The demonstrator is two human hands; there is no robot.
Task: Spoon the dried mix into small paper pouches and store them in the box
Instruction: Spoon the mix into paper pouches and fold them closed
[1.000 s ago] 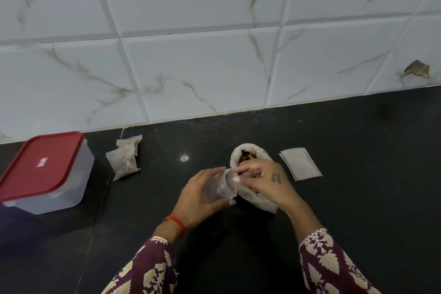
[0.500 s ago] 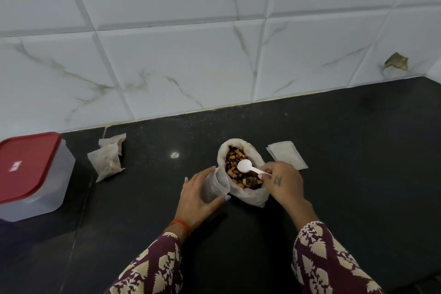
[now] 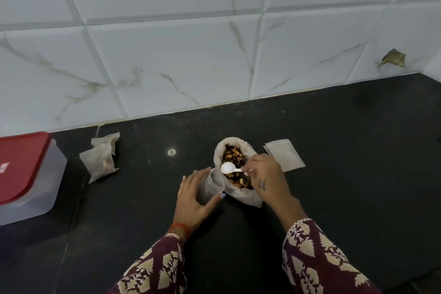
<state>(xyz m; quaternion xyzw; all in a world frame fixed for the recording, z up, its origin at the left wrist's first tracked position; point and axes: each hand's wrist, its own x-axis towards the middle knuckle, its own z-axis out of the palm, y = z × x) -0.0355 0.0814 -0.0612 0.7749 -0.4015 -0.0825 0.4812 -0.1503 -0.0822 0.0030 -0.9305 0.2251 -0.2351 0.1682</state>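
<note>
Since half a second ago little moved: right hand still pinches the white spoon over the dried mix at frame centre; left hand cups the thin, soft paper pouch, best held by its rim.

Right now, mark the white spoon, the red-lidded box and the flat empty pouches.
white spoon [image 3: 227, 167]: head view, on its bowl.
red-lidded box [image 3: 22, 164]: head view, on the lid's top.
flat empty pouches [image 3: 285, 157]: head view, middle of the top pouch.
</note>
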